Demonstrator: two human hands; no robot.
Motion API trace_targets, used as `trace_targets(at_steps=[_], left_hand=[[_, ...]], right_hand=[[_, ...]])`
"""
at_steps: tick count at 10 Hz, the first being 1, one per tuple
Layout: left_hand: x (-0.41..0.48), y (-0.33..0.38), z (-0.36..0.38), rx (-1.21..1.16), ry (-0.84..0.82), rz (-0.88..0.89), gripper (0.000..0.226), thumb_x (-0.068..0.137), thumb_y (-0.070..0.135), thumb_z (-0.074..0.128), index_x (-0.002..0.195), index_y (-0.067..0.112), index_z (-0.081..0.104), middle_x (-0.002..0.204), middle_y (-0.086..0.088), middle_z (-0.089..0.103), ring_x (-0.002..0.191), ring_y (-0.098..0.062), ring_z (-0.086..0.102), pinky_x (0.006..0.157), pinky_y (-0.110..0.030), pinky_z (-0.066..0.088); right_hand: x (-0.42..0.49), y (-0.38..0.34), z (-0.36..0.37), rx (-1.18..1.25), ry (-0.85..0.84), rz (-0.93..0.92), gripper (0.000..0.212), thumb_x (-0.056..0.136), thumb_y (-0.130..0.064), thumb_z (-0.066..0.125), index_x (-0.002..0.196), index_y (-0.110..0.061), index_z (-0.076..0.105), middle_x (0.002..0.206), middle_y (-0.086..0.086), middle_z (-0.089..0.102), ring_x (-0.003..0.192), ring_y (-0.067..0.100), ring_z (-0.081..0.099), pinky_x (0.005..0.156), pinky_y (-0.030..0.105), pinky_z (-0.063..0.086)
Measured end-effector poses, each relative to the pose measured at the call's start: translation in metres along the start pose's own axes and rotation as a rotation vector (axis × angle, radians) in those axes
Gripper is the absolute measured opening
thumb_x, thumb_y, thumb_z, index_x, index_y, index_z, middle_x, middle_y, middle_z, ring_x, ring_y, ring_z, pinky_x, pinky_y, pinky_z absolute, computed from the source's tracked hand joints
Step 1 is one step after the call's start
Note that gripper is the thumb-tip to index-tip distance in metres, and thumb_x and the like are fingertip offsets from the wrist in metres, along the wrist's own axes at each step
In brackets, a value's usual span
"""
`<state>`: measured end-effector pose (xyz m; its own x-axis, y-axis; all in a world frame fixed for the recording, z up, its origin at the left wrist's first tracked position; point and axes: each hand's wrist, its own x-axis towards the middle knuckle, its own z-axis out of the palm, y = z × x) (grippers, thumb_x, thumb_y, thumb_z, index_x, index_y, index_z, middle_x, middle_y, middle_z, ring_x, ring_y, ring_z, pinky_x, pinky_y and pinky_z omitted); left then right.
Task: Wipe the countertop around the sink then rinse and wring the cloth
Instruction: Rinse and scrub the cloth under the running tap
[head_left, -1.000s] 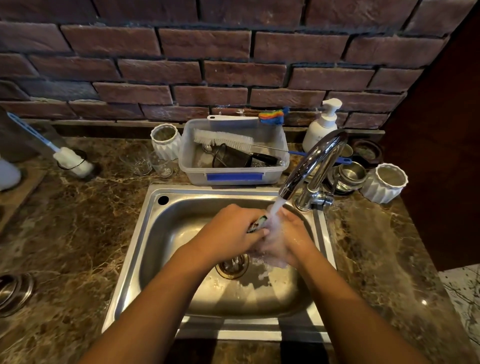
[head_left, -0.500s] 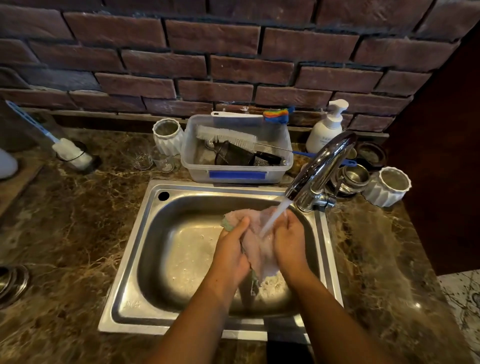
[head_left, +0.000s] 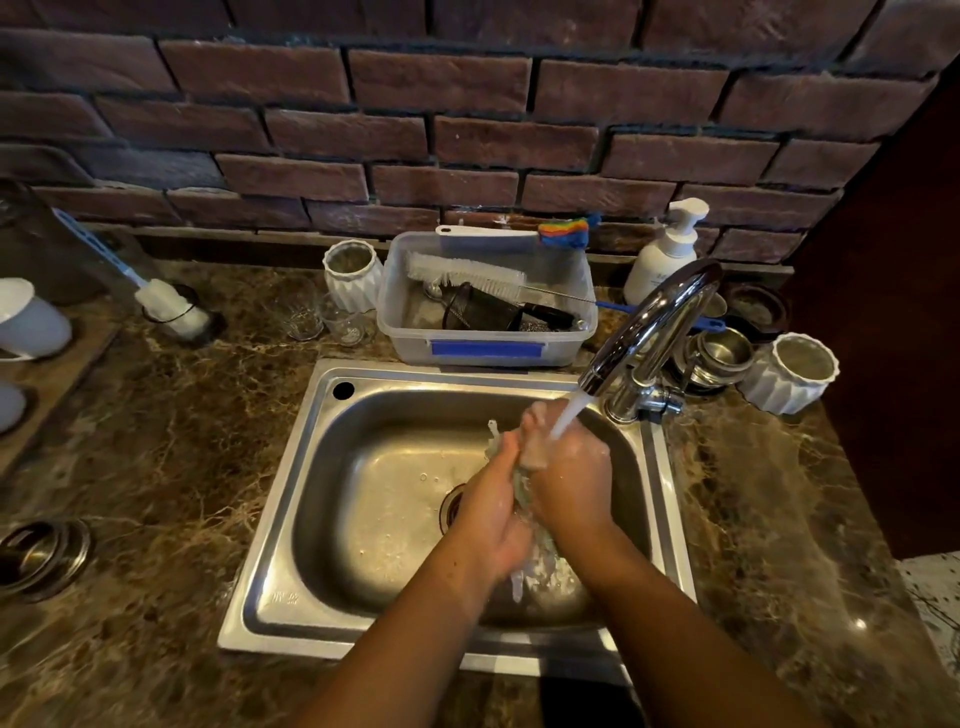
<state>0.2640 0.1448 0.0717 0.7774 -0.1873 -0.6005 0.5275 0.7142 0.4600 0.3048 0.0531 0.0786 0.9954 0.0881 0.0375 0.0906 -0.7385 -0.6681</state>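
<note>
Over the stainless steel sink (head_left: 291, 525), both bare hands are bunched around a pale, sodden cloth (head_left: 522, 488). The left hand (head_left: 493, 519) has its grip curled tight on the cloth's left side, and the right hand (head_left: 569, 483) has its grip pressed shut on the right side, so only a wrinkled strip of fabric shows between them, with a ragged end poking out at the far side and a dripping tail on the near side. A white stream of water (head_left: 566, 415) falls from the curved chrome faucet (head_left: 649, 322) onto the right hand's knuckles and the cloth. The basin is a rounded rectangle of brushed metal, wet, with a round drain (head_left: 451, 506) just left of the hands.

The table (head_left: 156, 467) around the sink is glossy brown marble with pale veining. At the far edge sits a translucent plastic tub (head_left: 488, 348) with a blue clip, holding a white bristle brush (head_left: 467, 273). Left of it stands a ribbed white ceramic cup (head_left: 353, 275); another ribbed cup (head_left: 789, 371) sits at the far right. A white pump bottle (head_left: 665, 254) stands against the rough red brick wall (head_left: 467, 140).
</note>
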Motion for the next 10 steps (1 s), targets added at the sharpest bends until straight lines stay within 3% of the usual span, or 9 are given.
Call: trace_targets(at_steps=[1, 3, 4, 5, 6, 7, 8, 9, 10], left_hand=[[-0.004, 0.001, -0.008, 0.112, -0.006, 0.073, 0.049, 0.108, 0.044, 0.032, 0.133, 0.018, 0.064, 0.110, -0.013, 0.075, 0.076, -0.020, 0.073, 0.057, -0.026, 0.055], [-0.001, 0.015, -0.013, 0.203, 0.126, 0.169, 0.045, 0.100, 0.055, 0.043, 0.123, 0.025, 0.067, 0.109, -0.007, 0.078, 0.102, -0.027, 0.074, 0.081, -0.042, 0.060], [0.000, 0.021, -0.004, 0.063, 0.138, 0.106, 0.044, 0.095, 0.054, 0.053, 0.125, 0.027, 0.070, 0.121, -0.010, 0.073, 0.113, -0.031, 0.069, 0.088, -0.046, 0.057], [-0.001, 0.013, 0.007, -0.047, 0.082, 0.051, 0.042, 0.097, 0.046, 0.059, 0.123, 0.016, 0.070, 0.113, -0.012, 0.076, 0.106, -0.027, 0.073, 0.083, -0.039, 0.060], [-0.005, 0.004, 0.005, -0.022, 0.092, 0.067, 0.044, 0.102, 0.046, 0.046, 0.125, 0.016, 0.068, 0.116, -0.014, 0.075, 0.110, -0.030, 0.071, 0.086, -0.043, 0.057], [-0.010, 0.004, -0.006, 0.053, 0.091, 0.080, 0.048, 0.105, 0.045, 0.038, 0.131, 0.013, 0.063, 0.123, -0.017, 0.071, 0.117, -0.032, 0.067, 0.094, -0.044, 0.054], [-0.008, 0.014, -0.014, 0.128, 0.061, 0.093, 0.047, 0.105, 0.045, 0.037, 0.129, 0.015, 0.064, 0.122, -0.013, 0.073, 0.114, -0.027, 0.069, 0.099, -0.046, 0.053], [-0.002, 0.027, -0.016, 0.111, 0.123, 0.122, 0.043, 0.102, 0.050, 0.043, 0.120, 0.023, 0.070, 0.114, -0.009, 0.076, 0.101, -0.023, 0.075, 0.077, -0.037, 0.059], [0.003, 0.027, -0.011, 0.057, 0.143, 0.079, 0.045, 0.100, 0.052, 0.046, 0.124, 0.023, 0.071, 0.122, -0.012, 0.073, 0.110, -0.028, 0.071, 0.084, -0.044, 0.057]], right_hand=[[0.014, 0.017, 0.006, 0.211, -0.003, 0.263, 0.014, 0.099, -0.010, 0.054, 0.101, -0.012, 0.068, 0.093, 0.008, 0.068, 0.094, 0.027, 0.066, 0.074, 0.012, 0.045], [-0.016, 0.008, -0.007, 0.381, 0.102, 0.227, 0.016, 0.103, -0.033, 0.044, 0.099, -0.030, 0.059, 0.090, -0.003, 0.064, 0.082, 0.010, 0.066, 0.070, 0.030, 0.057], [-0.036, -0.012, 0.014, 0.934, 0.006, 0.297, 0.010, 0.098, -0.022, 0.056, 0.094, -0.030, 0.062, 0.091, -0.002, 0.068, 0.085, 0.002, 0.064, 0.076, 0.012, 0.050], [-0.021, -0.028, 0.022, 0.406, 0.073, 0.244, 0.021, 0.099, -0.035, 0.053, 0.107, -0.020, 0.064, 0.098, 0.001, 0.071, 0.091, 0.013, 0.067, 0.083, 0.022, 0.053], [-0.004, -0.008, 0.014, 0.209, 0.030, 0.232, 0.028, 0.098, -0.037, 0.050, 0.100, -0.017, 0.068, 0.090, 0.000, 0.072, 0.082, 0.018, 0.070, 0.073, 0.032, 0.057], [0.012, 0.018, 0.010, 0.333, -0.044, 0.343, 0.023, 0.093, -0.005, 0.053, 0.100, -0.018, 0.071, 0.088, -0.007, 0.071, 0.093, 0.017, 0.069, 0.082, 0.036, 0.056], [0.018, 0.025, 0.005, 0.204, -0.045, 0.303, 0.015, 0.096, -0.008, 0.056, 0.108, -0.005, 0.064, 0.093, 0.006, 0.067, 0.095, 0.030, 0.066, 0.081, 0.035, 0.054], [0.009, 0.021, -0.006, 0.109, 0.054, 0.219, 0.023, 0.098, -0.028, 0.052, 0.107, -0.010, 0.062, 0.086, -0.002, 0.063, 0.086, 0.022, 0.067, 0.068, 0.026, 0.053], [-0.012, -0.010, 0.020, 0.066, -0.075, 0.012, 0.022, 0.097, -0.033, 0.047, 0.107, -0.023, 0.064, 0.095, 0.000, 0.069, 0.091, 0.020, 0.067, 0.072, 0.029, 0.053]])
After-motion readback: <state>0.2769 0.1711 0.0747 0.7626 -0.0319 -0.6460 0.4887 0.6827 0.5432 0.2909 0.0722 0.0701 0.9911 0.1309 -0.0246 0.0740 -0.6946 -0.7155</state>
